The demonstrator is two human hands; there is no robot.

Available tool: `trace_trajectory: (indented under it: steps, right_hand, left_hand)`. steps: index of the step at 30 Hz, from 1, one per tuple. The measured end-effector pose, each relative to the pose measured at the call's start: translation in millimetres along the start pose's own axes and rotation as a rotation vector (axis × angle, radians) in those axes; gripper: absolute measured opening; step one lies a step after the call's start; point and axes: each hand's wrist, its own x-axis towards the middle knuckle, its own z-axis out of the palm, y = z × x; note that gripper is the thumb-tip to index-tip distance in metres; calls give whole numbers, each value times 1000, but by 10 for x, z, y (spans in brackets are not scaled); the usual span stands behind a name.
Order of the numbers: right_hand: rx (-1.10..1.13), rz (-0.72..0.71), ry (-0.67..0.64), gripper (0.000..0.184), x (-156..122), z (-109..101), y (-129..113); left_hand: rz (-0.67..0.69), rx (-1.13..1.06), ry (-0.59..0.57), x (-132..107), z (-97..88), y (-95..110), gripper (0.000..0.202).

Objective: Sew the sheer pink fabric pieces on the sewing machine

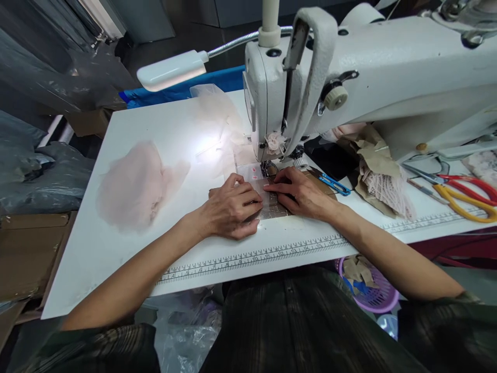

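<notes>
Under the needle area of a white sewing machine (267, 93) lies a small piece of sheer fabric (254, 181) with pink marks. My left hand (235, 207) rests on the left side of this fabric, its fingers curled down and closed over the near edge; the fingertips are partly hidden. My right hand (301, 194) comes from the right, fingers stretched out and apart, the tips pressing the fabric just in front of the presser foot (267, 170). A pale ruffled fabric flower (275, 142) hangs on the machine head.
A puff of pale pink tulle (134, 186) lies at the left of the white table (97, 259). Blue thread snips (334, 184), yellow-handled scissors (466, 204) and red-handled scissors (476, 189) lie at the right. A lit lamp (173, 70) hangs behind; a purple basket (376, 295) stands below.
</notes>
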Motion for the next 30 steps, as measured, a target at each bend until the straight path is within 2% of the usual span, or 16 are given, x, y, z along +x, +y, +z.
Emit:
trace_trajectory:
  steps: [6,16,21,30]
  right_hand:
    - [-44,-10,-4,30,12,-6,-32]
    - [-150,19,-38,34,62,1,-50]
    - [-220,8,-13,34,109,7,-49]
    - [-197,19,-49,36,107,-39,-133]
  left_hand:
    - [52,0,-94,76,-55,-65,22]
    - [-5,-11,-99,22,-13,-113,24]
    - [-21,2,-103,24,-3,-133,29]
    - [-68,45,-81,35,49,-126,38]
